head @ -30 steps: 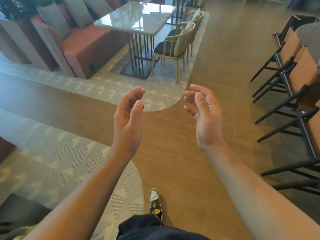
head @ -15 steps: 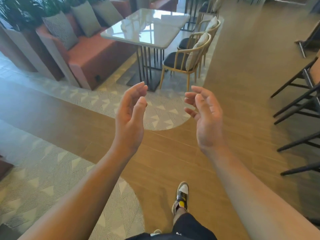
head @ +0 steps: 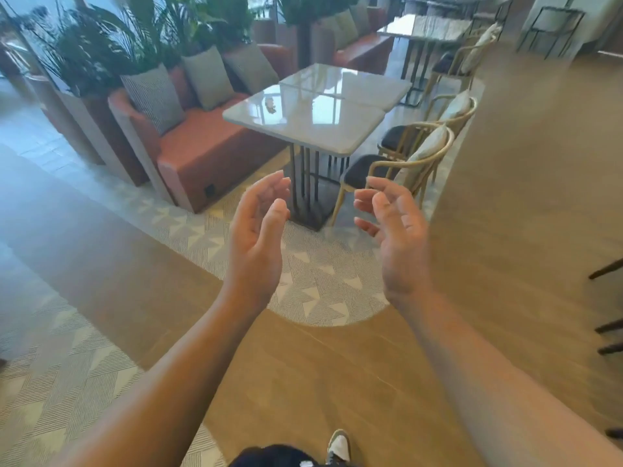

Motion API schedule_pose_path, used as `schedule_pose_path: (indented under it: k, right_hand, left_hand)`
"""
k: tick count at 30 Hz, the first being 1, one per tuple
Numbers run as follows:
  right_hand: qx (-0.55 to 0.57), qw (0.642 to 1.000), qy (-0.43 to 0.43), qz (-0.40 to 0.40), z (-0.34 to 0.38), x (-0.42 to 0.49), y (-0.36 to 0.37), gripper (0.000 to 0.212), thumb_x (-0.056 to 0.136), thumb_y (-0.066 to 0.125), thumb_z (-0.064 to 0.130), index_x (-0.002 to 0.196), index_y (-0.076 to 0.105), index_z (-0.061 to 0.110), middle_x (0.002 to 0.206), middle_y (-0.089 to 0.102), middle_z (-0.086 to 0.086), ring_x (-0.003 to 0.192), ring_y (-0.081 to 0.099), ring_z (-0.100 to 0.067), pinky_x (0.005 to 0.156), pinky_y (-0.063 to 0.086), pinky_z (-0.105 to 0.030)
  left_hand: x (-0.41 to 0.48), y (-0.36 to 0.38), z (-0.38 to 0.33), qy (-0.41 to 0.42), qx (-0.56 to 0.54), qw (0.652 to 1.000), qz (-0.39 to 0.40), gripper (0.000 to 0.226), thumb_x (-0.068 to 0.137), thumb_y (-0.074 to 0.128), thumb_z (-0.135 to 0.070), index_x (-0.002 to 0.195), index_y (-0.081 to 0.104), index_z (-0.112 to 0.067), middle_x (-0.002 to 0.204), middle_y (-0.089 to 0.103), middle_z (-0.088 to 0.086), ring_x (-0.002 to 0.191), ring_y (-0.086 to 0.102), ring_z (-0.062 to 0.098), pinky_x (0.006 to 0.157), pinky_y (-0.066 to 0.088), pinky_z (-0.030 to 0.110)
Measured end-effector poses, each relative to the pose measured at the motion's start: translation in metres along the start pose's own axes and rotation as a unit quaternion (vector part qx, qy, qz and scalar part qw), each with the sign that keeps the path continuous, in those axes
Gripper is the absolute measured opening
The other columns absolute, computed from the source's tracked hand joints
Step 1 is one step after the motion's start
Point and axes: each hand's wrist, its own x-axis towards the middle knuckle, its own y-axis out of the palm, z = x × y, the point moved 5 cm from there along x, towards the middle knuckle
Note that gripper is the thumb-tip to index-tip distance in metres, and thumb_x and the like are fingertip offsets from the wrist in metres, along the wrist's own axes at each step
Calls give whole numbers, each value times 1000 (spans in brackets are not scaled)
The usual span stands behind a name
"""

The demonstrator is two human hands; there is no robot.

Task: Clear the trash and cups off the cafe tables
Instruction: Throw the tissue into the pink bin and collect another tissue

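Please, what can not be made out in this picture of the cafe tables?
Head view only.
- Near table: glare covers its top; the small dark mark may be an object or a reflection.
- Far table: too small and glary to show cups or trash.
- Near chair: partly hidden by the right hand.
- Stool legs: cut off by the right edge.
- Floor at right: motion blur.

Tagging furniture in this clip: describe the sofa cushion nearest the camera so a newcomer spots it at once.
Find the orange sofa beside the glossy pale table. Three cushions lean along its back. The striped cushion sits at the near end, finely lined dark and light, where the other two cushions are plain grey.
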Motion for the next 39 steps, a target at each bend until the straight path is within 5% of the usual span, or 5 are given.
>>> schedule_pose_path:
  k: [10,22,29,34,39]
  right_hand:
    - [4,999,13,37,-57,159,29,41,93,58,54,126,67,30,119,74,4,117,69,-15,97,57,-36]
    - [-10,999,16,44,-139,372,154,33,97,55,52,123,66,35,115,74,12,115,70,-13,100,58,-35]
    - [6,998,14,61,-181,486,236,34,94,57,55,121,67,36,114,75,10,115,70,-15,102,57,-40]
    - [-5,997,24,69,-223,562,275,27,104,54,43,127,65,33,114,74,15,117,69,-13,100,59,-35]
    - [8,996,24,85,-266,652,318,38,96,55,55,126,66,34,114,74,12,115,70,-14,96,59,-33]
  left_hand:
    - [136,24,73,-1,14,999,-30,33,100,50,-39,131,60,-33,129,70,-14,130,63,17,107,54,40]
    - [354,-13,178,-12,44,998,-41,29,105,47,-31,132,57,-34,126,66,-26,128,63,9,110,53,32]
    - [478,-56,219,-14,52,997,-64,32,103,48,-26,132,59,-27,131,68,-5,128,63,15,112,51,53]
    - [551,-71,262,-24,58,995,-77,32,102,48,-25,132,59,-27,133,67,-2,129,63,16,112,51,52]
    - [635,-78,317,-32,76,993,-86,35,103,49,-21,136,60,-20,130,69,-5,128,63,15,110,53,51]
